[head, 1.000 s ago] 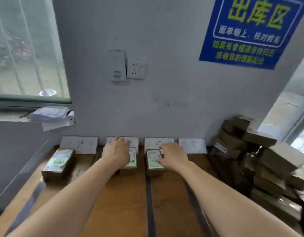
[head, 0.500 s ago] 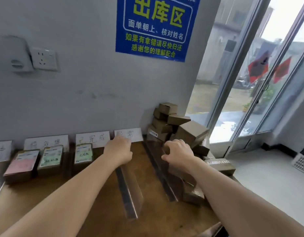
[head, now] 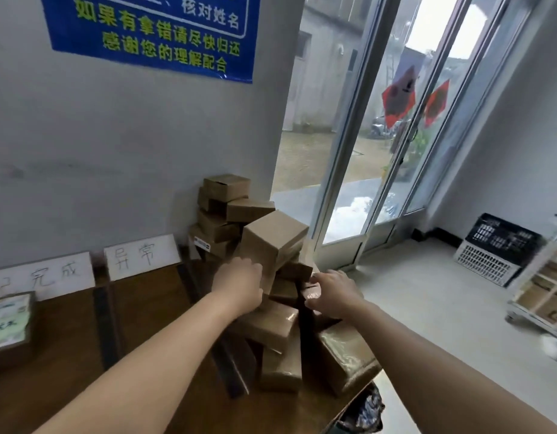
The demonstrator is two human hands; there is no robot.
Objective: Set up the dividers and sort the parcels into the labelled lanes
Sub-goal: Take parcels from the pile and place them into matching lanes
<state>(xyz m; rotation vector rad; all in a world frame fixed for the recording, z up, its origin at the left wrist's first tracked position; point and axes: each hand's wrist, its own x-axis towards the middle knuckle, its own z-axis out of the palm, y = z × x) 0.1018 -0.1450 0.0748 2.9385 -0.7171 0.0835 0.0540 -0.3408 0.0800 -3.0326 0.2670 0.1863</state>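
Left hand (head: 238, 285) is curled round the low near edge of a tilted box (head: 270, 242), which is gripped at the top of the pile (head: 270, 327). Right hand (head: 333, 292) is set on the pile at 3 o'clock of the left hand, with fingers and thumb either side of a taped parcel (head: 311, 292). Whether that parcel is gripped cannot be told because of blur. The pile is heaped at the right end of the worktop (head: 145, 308), against the wall. Two cards (head: 142, 256) are propped on the wall at 10 o'clock of the hands. A dark divider (head: 103, 327) is laid below the gap between them. A labelled parcel (head: 7, 321) is seen at 9 o'clock, below the left card. Poster (head: 151, 36) at 11 o'clock, glass door (head: 364, 151) at 1 o'clock, crate (head: 496, 249) on the floor at 3 o'clock.
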